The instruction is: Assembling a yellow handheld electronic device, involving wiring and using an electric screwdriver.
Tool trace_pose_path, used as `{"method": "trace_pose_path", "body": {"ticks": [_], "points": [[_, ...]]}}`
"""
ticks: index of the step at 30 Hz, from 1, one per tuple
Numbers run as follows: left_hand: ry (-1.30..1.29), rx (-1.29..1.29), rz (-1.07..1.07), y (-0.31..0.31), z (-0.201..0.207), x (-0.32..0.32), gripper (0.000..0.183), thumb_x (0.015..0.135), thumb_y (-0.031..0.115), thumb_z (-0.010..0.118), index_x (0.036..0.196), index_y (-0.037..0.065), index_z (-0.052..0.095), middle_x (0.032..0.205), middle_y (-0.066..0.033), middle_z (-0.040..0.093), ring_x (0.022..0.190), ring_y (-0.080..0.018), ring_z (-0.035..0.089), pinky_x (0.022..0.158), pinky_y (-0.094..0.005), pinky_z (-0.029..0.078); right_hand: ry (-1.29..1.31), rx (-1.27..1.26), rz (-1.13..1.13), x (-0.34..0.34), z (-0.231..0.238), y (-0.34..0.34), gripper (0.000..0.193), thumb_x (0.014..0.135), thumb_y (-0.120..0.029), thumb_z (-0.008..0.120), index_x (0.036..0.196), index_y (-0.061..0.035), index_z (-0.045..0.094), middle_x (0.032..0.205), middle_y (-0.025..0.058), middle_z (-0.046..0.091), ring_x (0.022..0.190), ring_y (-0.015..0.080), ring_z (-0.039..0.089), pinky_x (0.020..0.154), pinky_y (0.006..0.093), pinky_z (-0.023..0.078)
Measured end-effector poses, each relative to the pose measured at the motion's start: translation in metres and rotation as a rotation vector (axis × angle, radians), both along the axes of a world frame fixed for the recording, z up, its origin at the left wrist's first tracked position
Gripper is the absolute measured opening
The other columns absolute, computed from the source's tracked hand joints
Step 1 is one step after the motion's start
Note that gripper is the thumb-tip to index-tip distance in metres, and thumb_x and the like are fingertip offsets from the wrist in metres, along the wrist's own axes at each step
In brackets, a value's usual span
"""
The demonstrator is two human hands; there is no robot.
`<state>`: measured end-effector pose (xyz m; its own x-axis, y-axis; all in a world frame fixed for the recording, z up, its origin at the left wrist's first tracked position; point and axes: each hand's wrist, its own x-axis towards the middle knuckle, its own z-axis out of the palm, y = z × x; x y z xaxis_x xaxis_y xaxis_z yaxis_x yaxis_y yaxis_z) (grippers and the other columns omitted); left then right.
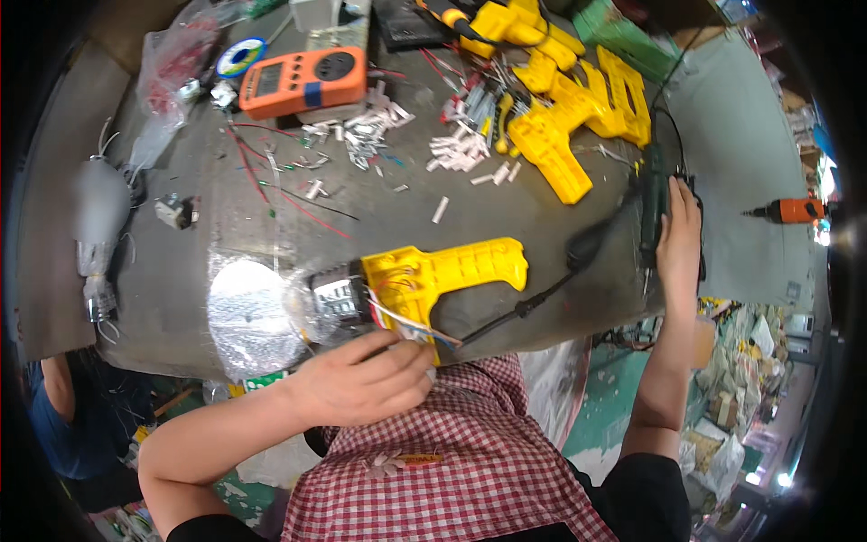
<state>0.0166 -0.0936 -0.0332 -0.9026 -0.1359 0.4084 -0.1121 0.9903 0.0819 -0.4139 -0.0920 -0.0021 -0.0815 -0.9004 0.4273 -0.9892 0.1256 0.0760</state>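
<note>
A yellow tool housing half [470, 271] lies near the table's front edge, its ribbed inside facing up and its handle to the right. Loose red, blue and white wires [411, 323] come out of it, and a dark motor-like part [339, 296] sits at its left end. My left hand [370, 378] is closed on the housing's near edge by the wires; its fingertips are partly hidden. At the right edge of the table, my right hand [679, 239] lies with fingers stretched forward, the thumb against a dark green electric screwdriver [652, 208].
More yellow housings [560, 122] are piled at the back right. Near them lie white sleeves [459, 150]. An orange multimeter [307, 81] stands back left, with cut wires before it. Bubble wrap [248, 312] lies left of the motor part. A black cord [533, 303] crosses the table.
</note>
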Motion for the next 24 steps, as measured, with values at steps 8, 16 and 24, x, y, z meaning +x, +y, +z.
{"method": "trace_pose_path", "body": {"ticks": [8, 16, 24], "points": [[-0.013, 0.136, 0.076, 0.012, 0.019, -0.019, 0.020, 0.077, 0.020, 0.062, 0.095, 0.012, 0.060, 0.110, -0.0055, 0.064, 0.094, -0.0178, 0.060, 0.081, -0.0329, 0.048, -0.241, 0.384, 0.755, 0.090, -0.036, 0.020, 0.035, 0.070, -0.017, 0.071, 0.104, -0.0115, 0.063, 0.101, 0.0019, 0.063, 0.101, 0.0220, 0.058, 0.107, 0.0476, 0.029], [-0.247, 0.182, 0.327, -0.003, 0.033, -0.077, 0.048, 0.071, 0.020, 0.067, 0.116, 0.008, 0.057, 0.138, -0.0127, 0.045, 0.123, -0.0333, 0.045, 0.099, -0.0530, 0.037, -0.516, 0.354, 0.746, 0.096, -0.024, -0.017, 0.025, 0.075, -0.012, 0.070, 0.099, -0.0064, 0.063, 0.084, 0.0061, 0.058, 0.083, 0.0253, 0.057, 0.078, 0.0361, 0.042], [-0.328, 0.394, 0.353, -0.004, 0.011, -0.064, 0.062, 0.062, 0.020, 0.071, 0.121, 0.007, 0.054, 0.142, -0.0066, 0.043, 0.121, -0.0335, 0.044, 0.093, -0.0501, 0.036, -0.356, 0.472, 0.778, 0.092, -0.029, -0.011, 0.022, 0.074, -0.010, 0.066, 0.096, -0.0074, 0.063, 0.077, 0.0040, 0.050, 0.079, 0.0220, 0.053, 0.069, 0.0351, 0.041]]}}
